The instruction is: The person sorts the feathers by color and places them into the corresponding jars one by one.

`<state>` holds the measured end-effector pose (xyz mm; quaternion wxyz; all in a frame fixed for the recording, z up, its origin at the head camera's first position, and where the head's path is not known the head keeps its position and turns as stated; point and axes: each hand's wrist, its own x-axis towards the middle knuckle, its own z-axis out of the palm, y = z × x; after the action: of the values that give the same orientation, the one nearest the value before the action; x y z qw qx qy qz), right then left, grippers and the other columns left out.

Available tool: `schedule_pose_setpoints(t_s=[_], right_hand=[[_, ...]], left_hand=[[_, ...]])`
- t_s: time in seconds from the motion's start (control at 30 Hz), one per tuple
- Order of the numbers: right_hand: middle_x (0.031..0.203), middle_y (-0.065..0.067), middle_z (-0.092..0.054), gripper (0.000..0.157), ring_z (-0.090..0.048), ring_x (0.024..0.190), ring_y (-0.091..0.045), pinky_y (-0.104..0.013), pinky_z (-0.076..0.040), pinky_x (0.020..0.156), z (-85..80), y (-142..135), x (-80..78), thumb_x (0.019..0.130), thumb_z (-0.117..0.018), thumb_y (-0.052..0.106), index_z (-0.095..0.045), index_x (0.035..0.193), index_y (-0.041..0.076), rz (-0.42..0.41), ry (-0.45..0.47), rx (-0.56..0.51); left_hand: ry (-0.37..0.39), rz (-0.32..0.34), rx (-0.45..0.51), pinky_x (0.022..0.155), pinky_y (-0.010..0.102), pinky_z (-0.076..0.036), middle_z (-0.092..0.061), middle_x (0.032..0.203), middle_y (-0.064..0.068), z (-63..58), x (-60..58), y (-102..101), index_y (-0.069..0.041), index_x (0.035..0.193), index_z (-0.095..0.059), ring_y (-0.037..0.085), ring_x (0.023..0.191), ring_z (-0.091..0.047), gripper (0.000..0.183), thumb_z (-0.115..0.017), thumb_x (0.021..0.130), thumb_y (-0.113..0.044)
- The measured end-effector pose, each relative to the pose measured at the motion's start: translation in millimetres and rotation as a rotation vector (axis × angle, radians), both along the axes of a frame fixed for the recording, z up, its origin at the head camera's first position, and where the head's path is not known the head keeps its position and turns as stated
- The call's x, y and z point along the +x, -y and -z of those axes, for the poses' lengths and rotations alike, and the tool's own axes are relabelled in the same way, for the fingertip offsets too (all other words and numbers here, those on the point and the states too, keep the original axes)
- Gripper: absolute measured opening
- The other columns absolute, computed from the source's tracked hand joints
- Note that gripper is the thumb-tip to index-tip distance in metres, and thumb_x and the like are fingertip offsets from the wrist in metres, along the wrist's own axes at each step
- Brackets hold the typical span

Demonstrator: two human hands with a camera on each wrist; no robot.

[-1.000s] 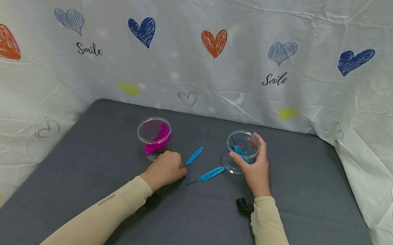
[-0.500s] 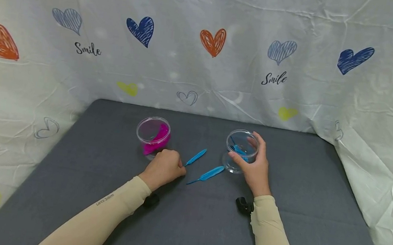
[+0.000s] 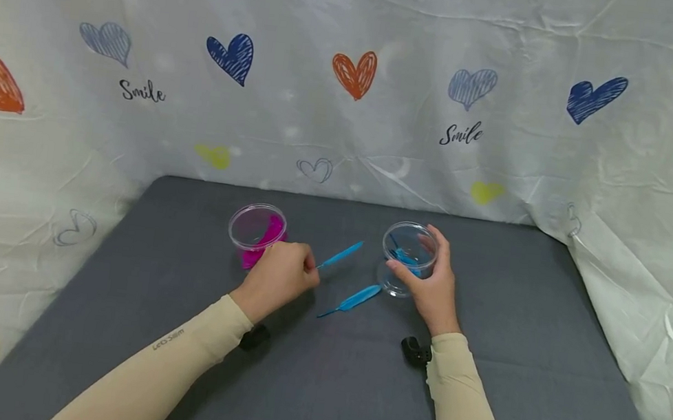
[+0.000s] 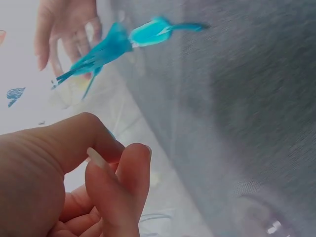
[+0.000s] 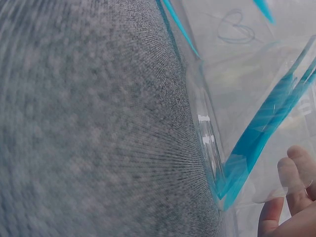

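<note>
My left hand (image 3: 279,274) pinches a blue feather (image 3: 341,253) between thumb and fingertips and holds it above the table. In the left wrist view the curled fingers hide most of that feather. With thumb and fingers curled round its side, my right hand (image 3: 436,287) grips a clear plastic cup (image 3: 395,280). Blue feathers (image 5: 264,121) lean inside this cup, as the right wrist view shows. Another blue feather (image 3: 357,300) lies on the cloth just left of the cup's base. Behind my left hand stands a second clear cup (image 3: 238,230) with pink feathers (image 3: 270,233) in it.
A dark grey cloth (image 3: 341,391) covers the table. Behind and at both sides hangs a white curtain (image 3: 309,13) printed with hearts and "Smile". A black wrist strap piece (image 3: 415,351) shows beside the right cuff.
The left hand has risen a little with the pinched blue feather, whose tip has swung right and up. The right hand keeps its grip on the cup. The head view has shifted slightly.
</note>
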<state>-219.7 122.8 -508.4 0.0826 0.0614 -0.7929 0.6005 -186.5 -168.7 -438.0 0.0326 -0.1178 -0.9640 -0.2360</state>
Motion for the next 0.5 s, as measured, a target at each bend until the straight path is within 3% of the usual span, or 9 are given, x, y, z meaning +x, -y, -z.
schedule_pose_setpoints(t_s=[0.23,0.5], right_hand=[[0.165,0.005,-0.050,0.096,-0.041,0.159,-0.020,-0.056,-0.039,0.127,0.2,0,-0.7,0.089,-0.090,0.040,-0.032,0.165,0.044,0.000,-0.008,-0.004],[0.165,0.005,-0.050,0.096,-0.041,0.159,-0.020,-0.055,-0.041,0.126,2.8,-2,-2.1,0.089,-0.090,0.041,-0.031,0.164,0.048,-0.003,-0.001,0.000]], left_hand=[[-0.057,0.042,0.003,0.054,0.029,-0.041,-0.048,0.059,-0.002,-29.0,-11.7,-3,-0.012,0.071,-0.062,0.013,0.052,-0.045,0.017,-0.066,0.084,0.000],[-0.086,0.120,0.010,0.057,0.029,-0.044,-0.059,0.065,0.000,-56.2,-25.3,-16,-0.009,0.082,-0.068,0.013,0.054,-0.048,0.011,-0.066,0.087,0.001]])
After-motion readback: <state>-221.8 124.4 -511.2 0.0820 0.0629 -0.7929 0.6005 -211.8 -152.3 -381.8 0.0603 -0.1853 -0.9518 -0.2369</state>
